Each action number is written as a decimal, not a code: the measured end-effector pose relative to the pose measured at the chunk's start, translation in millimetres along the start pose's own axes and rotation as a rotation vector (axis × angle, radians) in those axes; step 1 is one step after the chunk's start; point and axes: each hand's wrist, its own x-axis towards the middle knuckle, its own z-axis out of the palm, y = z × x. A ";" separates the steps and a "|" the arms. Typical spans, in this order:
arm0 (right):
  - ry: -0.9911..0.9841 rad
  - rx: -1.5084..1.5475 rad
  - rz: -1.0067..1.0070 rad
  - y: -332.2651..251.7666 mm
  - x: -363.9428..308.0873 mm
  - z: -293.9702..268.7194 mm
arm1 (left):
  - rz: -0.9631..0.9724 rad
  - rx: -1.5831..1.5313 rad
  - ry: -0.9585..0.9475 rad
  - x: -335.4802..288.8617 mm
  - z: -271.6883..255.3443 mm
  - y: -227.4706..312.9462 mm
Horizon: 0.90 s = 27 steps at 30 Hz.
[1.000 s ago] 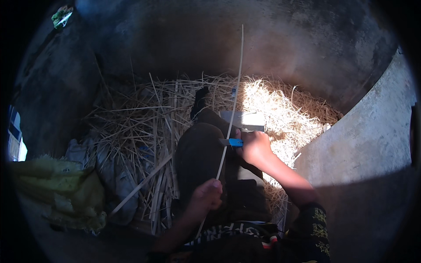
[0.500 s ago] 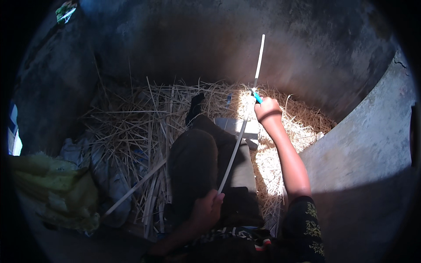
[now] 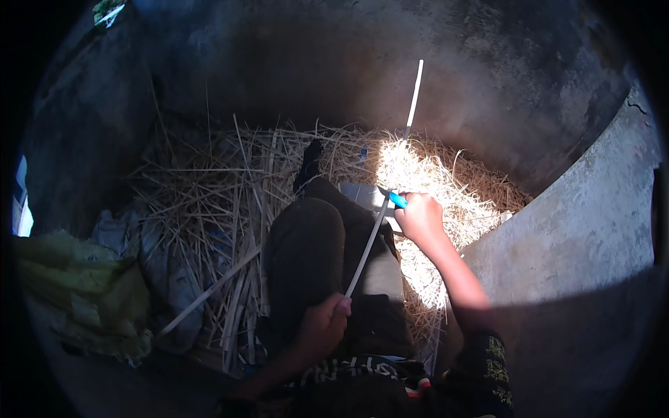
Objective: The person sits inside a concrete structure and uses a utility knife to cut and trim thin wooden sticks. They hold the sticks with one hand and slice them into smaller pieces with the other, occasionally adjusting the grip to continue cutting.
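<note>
My left hand (image 3: 324, 325) is closed around the near end of a long, thin, pale stick (image 3: 364, 251), low over my lap. The stick slants up and away to the right, its far tip reaching in front of the dark wall. In my right hand (image 3: 421, 218), fingers wrapped, is a small knife with a blue handle (image 3: 398, 200). Its dark blade lies against the stick, around the middle of its length. The grip hides part of the handle.
Long shavings and thin strips (image 3: 209, 202) cover the ground ahead and to the left. A grey slab (image 3: 357, 193) lies beyond my knee (image 3: 304, 230). A yellow sack (image 3: 77, 292) sits at left; concrete walls (image 3: 571, 230) curve around.
My right hand and the knife have slid along the stick toward me. The left hand keeps its hold on the near end, almost in the same place.
</note>
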 end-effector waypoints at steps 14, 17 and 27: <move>-0.067 0.002 -0.077 -28.3 -28.6 8.1 | -0.094 -0.128 0.021 -1.2 -4.0 3.9; -0.198 -0.083 -0.116 -51.1 -66.1 -8.4 | -0.141 -0.356 -0.072 -0.3 -9.1 7.2; -0.103 -0.083 0.005 -6.9 5.8 -4.8 | 0.072 0.141 0.074 -0.3 -0.6 1.4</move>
